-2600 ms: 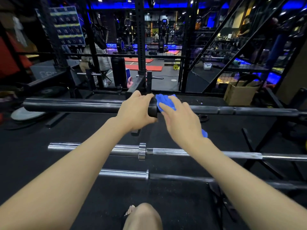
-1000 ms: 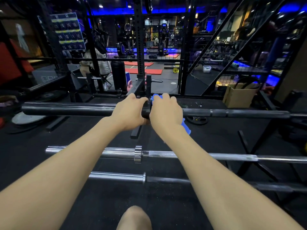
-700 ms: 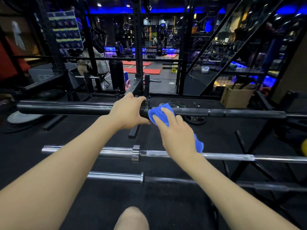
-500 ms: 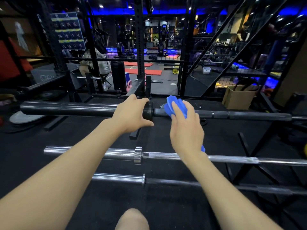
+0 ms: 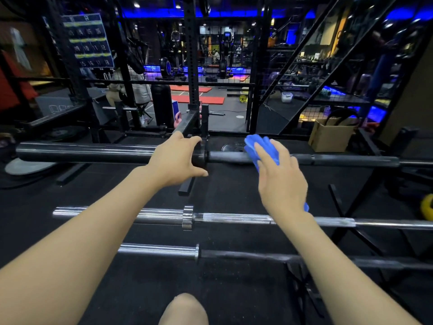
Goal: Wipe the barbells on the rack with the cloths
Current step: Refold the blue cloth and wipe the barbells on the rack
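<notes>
Three barbells lie across the rack. The black barbell [image 5: 93, 152] is the farthest and highest. My left hand [image 5: 174, 160] wraps round its thick sleeve just left of the collar, fingers over the top and thumb underneath. To the right of the collar, my right hand [image 5: 282, 181] holds a blue cloth [image 5: 259, 146] and presses it onto the thinner black shaft; a tail of cloth shows by my wrist. Nearer to me lie a chrome barbell [image 5: 234, 218] and a lower barbell [image 5: 159, 249] with a chrome sleeve and dark shaft, neither touched.
Black rack legs [image 5: 351, 214] cross at the right. A cardboard box [image 5: 328, 138] stands behind the black bar at the right, a pale weight plate [image 5: 28, 166] lies on the floor at far left. My knee [image 5: 184, 309] shows at the bottom edge. Dark rubber flooring lies below.
My right hand has slid the blue cloth to the right along the black shaft, away from the collar. My left hand has stayed on the sleeve.
</notes>
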